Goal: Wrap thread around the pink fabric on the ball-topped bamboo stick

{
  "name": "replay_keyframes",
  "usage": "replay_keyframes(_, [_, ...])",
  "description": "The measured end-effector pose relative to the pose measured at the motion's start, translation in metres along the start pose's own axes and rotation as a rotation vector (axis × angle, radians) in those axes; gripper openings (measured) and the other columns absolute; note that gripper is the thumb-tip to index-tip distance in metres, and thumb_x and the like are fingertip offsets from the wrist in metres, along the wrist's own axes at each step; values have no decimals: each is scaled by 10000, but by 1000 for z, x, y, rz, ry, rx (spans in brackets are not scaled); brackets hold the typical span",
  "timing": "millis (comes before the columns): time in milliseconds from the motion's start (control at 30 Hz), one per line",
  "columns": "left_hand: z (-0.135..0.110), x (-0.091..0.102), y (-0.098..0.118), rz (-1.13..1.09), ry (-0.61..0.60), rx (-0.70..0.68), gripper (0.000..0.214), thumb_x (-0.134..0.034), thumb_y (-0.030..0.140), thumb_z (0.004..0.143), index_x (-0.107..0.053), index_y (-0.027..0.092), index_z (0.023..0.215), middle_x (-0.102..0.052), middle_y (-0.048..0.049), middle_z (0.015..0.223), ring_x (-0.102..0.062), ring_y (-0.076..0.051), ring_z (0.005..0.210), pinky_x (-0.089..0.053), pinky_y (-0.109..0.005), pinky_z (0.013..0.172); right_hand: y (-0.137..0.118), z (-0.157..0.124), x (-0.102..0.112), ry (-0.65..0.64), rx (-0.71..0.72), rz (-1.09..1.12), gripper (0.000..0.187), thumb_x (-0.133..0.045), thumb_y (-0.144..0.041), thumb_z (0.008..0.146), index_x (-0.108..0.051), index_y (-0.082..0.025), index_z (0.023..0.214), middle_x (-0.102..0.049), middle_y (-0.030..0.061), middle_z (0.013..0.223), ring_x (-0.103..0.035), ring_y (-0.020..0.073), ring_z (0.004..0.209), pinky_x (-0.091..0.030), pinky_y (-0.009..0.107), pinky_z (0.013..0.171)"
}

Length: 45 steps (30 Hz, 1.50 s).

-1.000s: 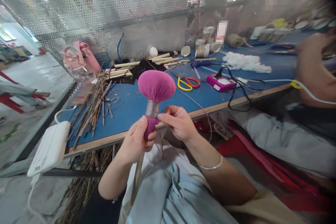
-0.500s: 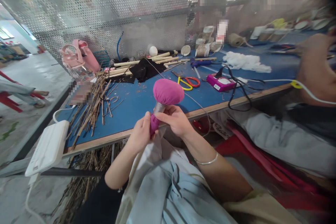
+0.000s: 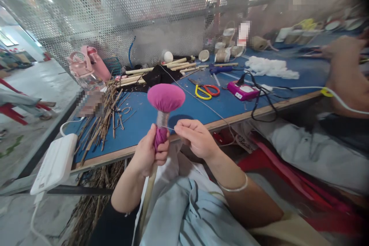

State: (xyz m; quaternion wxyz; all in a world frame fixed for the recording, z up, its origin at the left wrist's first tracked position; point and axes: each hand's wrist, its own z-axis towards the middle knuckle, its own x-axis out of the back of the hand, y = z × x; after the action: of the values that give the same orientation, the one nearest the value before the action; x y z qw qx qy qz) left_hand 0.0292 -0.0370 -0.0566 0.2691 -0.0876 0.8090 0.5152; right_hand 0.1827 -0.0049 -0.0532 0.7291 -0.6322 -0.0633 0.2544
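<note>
A mushroom-shaped piece covered in magenta cloth (image 3: 166, 98) stands nearly upright in front of me, its round head at the top. Grey thread (image 3: 162, 119) is wound in a band about its neck. My left hand (image 3: 149, 151) wraps the gathered cloth stem just below that band. To the right, my right hand (image 3: 197, 138) is closed in a pinch on the thread, and a short taut length runs from it to the winding. Scissors (image 3: 206, 91) with one yellow and one red handle lie on the table beyond.
On the blue table (image 3: 123, 144) lie dry twigs (image 3: 100, 123), pale sticks, black cloth (image 3: 161, 77), a blue glue gun (image 3: 220, 69) and a purple box (image 3: 243, 90) with a black cord. A white power bank (image 3: 54, 163) sits at the left edge. Another person's arm (image 3: 344, 69) is at right.
The magenta piece has moved left and stands more upright. My right hand has drawn away from its neck to the right, with thread stretched between them.
</note>
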Motion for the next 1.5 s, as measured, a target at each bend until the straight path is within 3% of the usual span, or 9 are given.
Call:
replay_keyframes(167, [-2, 5, -2, -194, -315, 110, 438, -307, 605, 862, -459, 198, 800, -143, 121, 483, 9, -15, 356, -120, -98, 285, 6, 0, -6, 24, -26, 184, 395, -702, -358, 701, -397, -179, 524, -445, -46, 471, -544, 109, 549, -339, 208, 514])
replay_keyframes(267, [-1, 5, -1, -285, -406, 108, 436, -278, 579, 883, -468, 194, 808, -143, 118, 490, 11, -9, 343, -122, -95, 283, 7, 0, -9, 49, -18, 176, 412, -706, -355, 709, -386, -179, 518, -467, -38, 482, -585, 126, 593, -364, 210, 533])
replay_keyframes(667, [-4, 3, -1, -365, -419, 126, 441, -274, 571, 885, -470, 190, 781, -139, 122, 478, 30, 2, 336, -110, -83, 269, 7, -7, -13, 70, 52, 7, 367, -614, -351, 784, -473, -154, 509, -580, 6, 577, -440, 83, 534, -338, 223, 526])
replay_keyframes(900, [-13, -3, -4, -531, -597, 317, 371, -406, 511, 866, -466, 191, 689, -129, 145, 404, 118, 36, 275, -21, -89, 217, 12, 2, -6, 14, 55, 90, 419, -705, -394, 690, -434, -156, 478, -393, -50, 478, -322, 60, 476, -283, 221, 483])
replay_keyframes(1100, [1, 4, -11, -317, -676, 511, 505, -399, 676, 778, -416, 206, 594, -152, 122, 342, 27, 4, 220, -34, -128, 211, 14, 7, 13, -236, -23, 198, 316, -785, -413, 582, -628, -157, 681, -546, -9, 574, -479, 103, 529, -401, 244, 542])
replay_keyframes(1200, [9, 2, -8, -190, -525, 367, 556, -251, 678, 825, -483, 197, 674, -256, 92, 361, -78, -25, 236, -125, -143, 231, 18, 17, 20, -264, 13, 198, 287, -763, -402, 621, -659, -151, 716, -597, 12, 616, -526, 114, 538, -435, 249, 550])
replay_keyframes(1300, [12, -3, -5, 98, -172, 78, 596, -222, 656, 849, -495, 168, 640, -337, 53, 372, -244, -57, 278, -248, -173, 296, 22, 29, 20, -145, 73, 179, 262, -761, -368, 629, -664, -159, 754, -616, 7, 647, -530, 105, 531, -436, 233, 528])
replay_keyframes(1400, [14, -4, 0, 498, 231, -339, 526, -310, 603, 866, -566, 152, 777, -521, -1, 531, -431, -90, 431, -338, -190, 408, 25, 39, 16, -41, 85, 128, 256, -743, -358, 650, -650, -161, 784, -620, 4, 656, -538, 112, 541, -453, 247, 548])
replay_keyframes(1500, [21, 1, 7, 783, 370, -573, 369, -497, 515, 833, -579, 178, 959, -578, -11, 720, -495, -107, 618, -374, -187, 514, 25, 46, 13, 0, 67, 69, 283, -724, -382, 663, -637, -158, 813, -616, 9, 673, -541, 124, 569, -461, 265, 574])
